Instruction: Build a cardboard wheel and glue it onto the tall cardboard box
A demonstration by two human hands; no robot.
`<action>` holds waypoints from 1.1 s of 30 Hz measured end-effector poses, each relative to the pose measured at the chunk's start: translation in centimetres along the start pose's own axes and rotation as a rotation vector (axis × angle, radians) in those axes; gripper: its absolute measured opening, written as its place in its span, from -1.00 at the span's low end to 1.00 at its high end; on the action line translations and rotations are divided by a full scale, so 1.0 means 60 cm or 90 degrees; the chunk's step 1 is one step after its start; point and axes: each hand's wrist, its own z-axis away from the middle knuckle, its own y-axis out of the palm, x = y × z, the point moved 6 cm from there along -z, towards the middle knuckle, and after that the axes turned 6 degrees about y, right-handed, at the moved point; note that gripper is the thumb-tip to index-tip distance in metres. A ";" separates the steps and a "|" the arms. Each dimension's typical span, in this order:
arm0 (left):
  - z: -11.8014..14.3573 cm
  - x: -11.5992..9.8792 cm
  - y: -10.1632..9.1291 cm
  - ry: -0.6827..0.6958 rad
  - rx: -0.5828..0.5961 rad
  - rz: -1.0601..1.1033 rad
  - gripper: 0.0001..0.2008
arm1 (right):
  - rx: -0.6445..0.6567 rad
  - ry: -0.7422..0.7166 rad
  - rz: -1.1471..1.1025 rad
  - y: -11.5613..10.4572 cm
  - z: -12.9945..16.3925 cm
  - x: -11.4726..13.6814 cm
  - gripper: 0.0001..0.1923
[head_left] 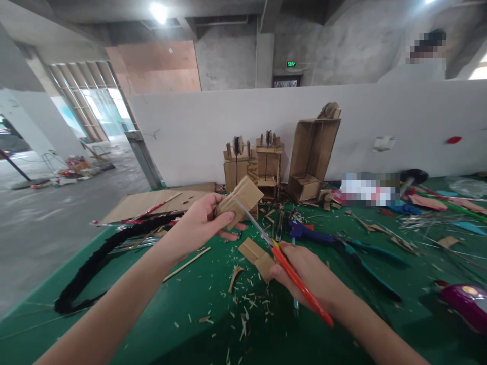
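- The left hand (198, 223) has its grip pinched on a folded cardboard piece (240, 200), thumb on the near face, fingers wrapped behind; the piece is held clear above the bench (160, 324).
- The right hand (308, 276) has its grip closed around the orange handle of a knife (283, 266); the blade runs toward 11 o'clock and its tip meets the cardboard piece at that piece's near edge.
- The cardboard piece sits at 11 o'clock from the right hand, well above the green surface.
- Below the blade, a second cardboard scrap (256, 256) lies flat on the bench, touching the right hand's knuckles or just beside them; which one I cannot tell.
- Shavings (243, 304) are scattered at 6 o'clock from the scrap.
- A thin wooden stick (186, 264) lies under the left wrist.
- A black braided cord (99, 258) runs at 8 o'clock from the left hand.
- Blue pliers (342, 246) lie at 2 o'clock from the right hand.
- Cardboard models (281, 162) stand at 12 o'clock against the white wall (380, 116).
- Another person (422, 61) is behind that wall, at 1 o'clock.
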 end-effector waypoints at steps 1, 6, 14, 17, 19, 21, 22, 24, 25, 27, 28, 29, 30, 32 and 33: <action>0.001 -0.001 0.001 0.000 0.004 -0.005 -0.70 | -0.004 0.006 0.010 0.000 -0.001 -0.001 -0.61; 0.001 -0.008 0.002 0.000 0.002 -0.019 -0.75 | -0.010 -0.009 0.016 0.003 -0.004 0.003 -0.58; 0.004 -0.018 0.000 0.011 0.022 -0.030 -0.79 | -0.047 -0.014 0.030 -0.002 0.001 0.006 -0.61; 0.005 -0.020 -0.001 0.005 0.031 -0.023 -0.81 | -0.051 -0.024 0.035 -0.006 0.001 0.008 -0.61; 0.005 -0.019 0.000 0.002 0.033 -0.026 -0.82 | -0.049 -0.034 0.038 -0.006 0.001 0.009 -0.62; 0.005 -0.015 0.003 0.002 0.046 -0.041 -0.82 | -0.043 -0.056 0.038 -0.003 0.003 0.011 -0.62; 0.005 -0.013 0.005 0.001 0.059 -0.049 -0.81 | -0.036 -0.068 0.034 0.000 0.004 0.012 -0.62; 0.006 -0.007 0.012 0.002 0.081 -0.060 -0.81 | -0.021 -0.085 0.027 0.005 0.005 0.013 -0.60; 0.007 -0.005 0.014 0.002 0.086 -0.062 -0.80 | -0.018 -0.083 0.026 0.006 0.005 0.013 -0.60; 0.008 -0.003 0.016 0.000 0.087 -0.051 -0.80 | -0.020 -0.058 0.027 0.005 0.004 0.011 -0.59; 0.009 -0.003 0.016 -0.004 0.089 -0.039 -0.80 | -0.021 -0.043 0.025 0.004 0.004 0.010 -0.59; 0.009 -0.004 0.016 -0.009 0.092 -0.025 -0.79 | -0.024 -0.029 0.022 0.002 0.004 0.010 -0.58; 0.009 -0.005 0.014 -0.014 0.096 -0.014 -0.79 | -0.027 -0.018 0.018 0.000 0.004 0.011 -0.57; 0.008 -0.005 0.006 -0.033 0.101 -0.001 -0.79 | -0.030 -0.005 0.016 -0.002 0.004 0.013 -0.54; 0.007 -0.004 0.000 -0.046 0.101 0.001 -0.79 | -0.030 -0.003 0.017 -0.003 0.003 0.014 -0.53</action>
